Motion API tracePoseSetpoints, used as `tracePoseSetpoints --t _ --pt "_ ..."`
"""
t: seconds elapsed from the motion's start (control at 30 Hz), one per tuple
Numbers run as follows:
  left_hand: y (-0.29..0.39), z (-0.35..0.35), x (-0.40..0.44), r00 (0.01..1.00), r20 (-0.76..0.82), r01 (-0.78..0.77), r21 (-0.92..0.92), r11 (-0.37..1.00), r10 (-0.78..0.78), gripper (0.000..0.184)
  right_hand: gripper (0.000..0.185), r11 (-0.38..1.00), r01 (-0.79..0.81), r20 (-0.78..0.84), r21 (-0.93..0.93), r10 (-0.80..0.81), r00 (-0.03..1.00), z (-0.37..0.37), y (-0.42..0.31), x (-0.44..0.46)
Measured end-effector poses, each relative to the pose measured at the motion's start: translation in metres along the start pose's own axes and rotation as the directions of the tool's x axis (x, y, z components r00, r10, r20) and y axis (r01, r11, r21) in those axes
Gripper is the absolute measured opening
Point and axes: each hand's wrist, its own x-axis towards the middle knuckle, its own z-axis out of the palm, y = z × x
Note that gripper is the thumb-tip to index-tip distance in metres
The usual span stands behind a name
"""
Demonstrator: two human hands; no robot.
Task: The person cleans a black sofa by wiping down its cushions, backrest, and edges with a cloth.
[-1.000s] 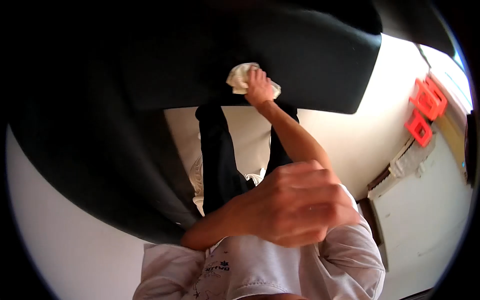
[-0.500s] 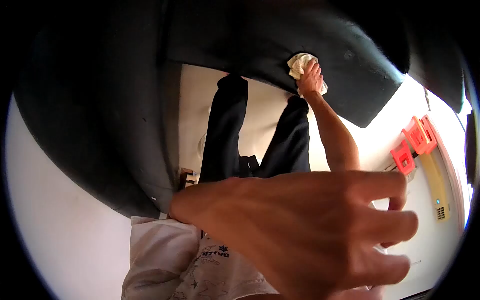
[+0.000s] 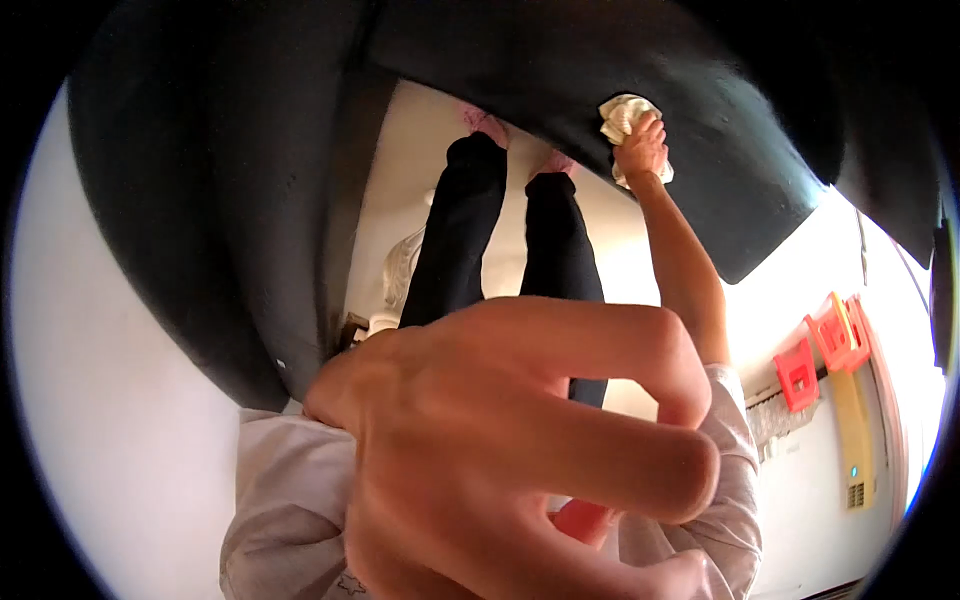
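My right hand (image 3: pixel 643 150) presses a crumpled cream-coloured cloth (image 3: pixel 624 115) onto the black, smooth seat (image 3: pixel 740 160) of what looks like a sofa. Its fingers are wrapped over the cloth. Close to the camera, my left hand (image 3: pixel 520 430) fills the lower middle of the view, back of the hand towards me. Its fingers are bent and spread apart, with nothing visible between them. Part of the palm side is hidden.
A tall black padded section (image 3: pixel 230 220) rises on the left. My legs in black trousers (image 3: pixel 455 230) stand on the pale floor (image 3: pixel 635 265), with pink footwear (image 3: pixel 484 122). Red plastic stools (image 3: pixel 797 375) and a yellow upright unit (image 3: pixel 850 430) are at the right.
My left hand has moved left and its fingers are spread wider. In the view, my right hand and the cloth sit slightly further right, and the camera has shifted.
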Motion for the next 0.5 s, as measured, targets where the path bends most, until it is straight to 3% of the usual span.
tracePoseSetpoints --t 0.1,0.13,0.17,0.23,0.27,0.3,0.37,0.43,0.47,0.5 --pt "0.037 0.007 -0.014 0.978 -0.148 0.157 0.061 0.986 -0.146 0.006 0.082 1.0 0.012 -0.064 0.014 -0.012 0.998 0.003 0.004 -0.006" --pt "0.057 0.012 -0.015 0.908 -0.239 0.374 0.095 0.922 -0.344 0.007 0.079 1.0 0.008 -0.093 0.025 -0.006 0.996 0.005 0.004 -0.006" --pt "0.08 0.014 -0.01 0.718 -0.344 0.686 0.206 0.698 -0.605 0.012 0.079 0.999 -0.003 -0.085 0.032 0.006 0.996 0.005 0.005 -0.006" --pt "0.084 -0.001 -0.02 0.45 -0.492 0.893 0.257 0.37 -0.745 0.02 0.077 0.999 -0.009 -0.087 0.048 0.013 0.996 0.005 0.002 -0.007" --pt "0.057 -0.021 -0.033 0.815 -0.304 0.569 0.263 0.779 -0.493 0.017 0.076 0.999 0.002 -0.154 0.043 0.005 0.988 0.021 0.007 -0.001" --pt "0.024 -0.044 -0.049 0.99 -0.124 0.094 0.166 0.982 -0.074 0.017 0.079 0.999 -0.009 -0.094 0.048 0.014 0.995 0.013 0.0 -0.001" --pt "-0.018 -0.08 -0.099 0.984 -0.027 -0.175 -0.028 0.984 0.174 0.045 0.081 0.997 -0.042 -0.025 0.063 0.044 0.999 -0.003 -0.003 -0.011" --pt "-0.062 -0.113 -0.13 0.994 -0.084 0.078 0.071 0.994 -0.072 0.082 0.078 0.991 -0.086 -0.041 0.106 0.09 0.995 0.002 -0.004 -0.014" --pt "-0.087 -0.13 -0.158 0.938 -0.139 0.344 0.26 0.902 -0.317 0.078 0.077 0.985 -0.109 -0.065 0.133 0.118 0.991 0.012 -0.007 -0.013" --pt "-0.117 -0.154 -0.195 0.9 -0.105 0.405 0.559 0.724 -0.423 0.078 0.078 0.963 -0.195 -0.076 0.184 0.212 0.974 0.02 -0.016 -0.015"
